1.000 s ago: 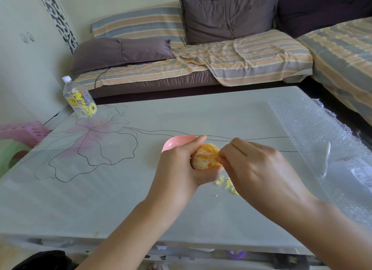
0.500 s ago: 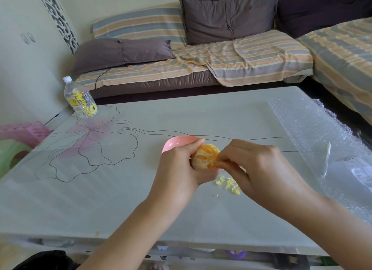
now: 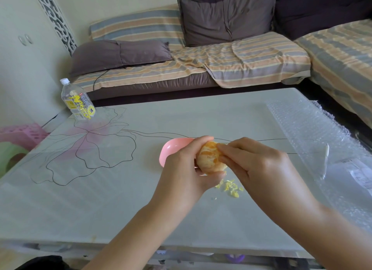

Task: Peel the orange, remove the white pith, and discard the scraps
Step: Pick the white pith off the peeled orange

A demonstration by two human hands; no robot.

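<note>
Pith removal: left hand [image 3: 187, 169] cups the peeled orange [image 3: 210, 158]; right hand [image 3: 255, 165] pinches pith at its top. Next, a gentle pull away, then discarding the scraps [image 3: 230, 187].

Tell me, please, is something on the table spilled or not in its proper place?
Yes. Small yellowish scraps lie loose on the table, just below the orange that the left hand holds, not inside the pink dish beside it. Nothing else looks odd.
</note>
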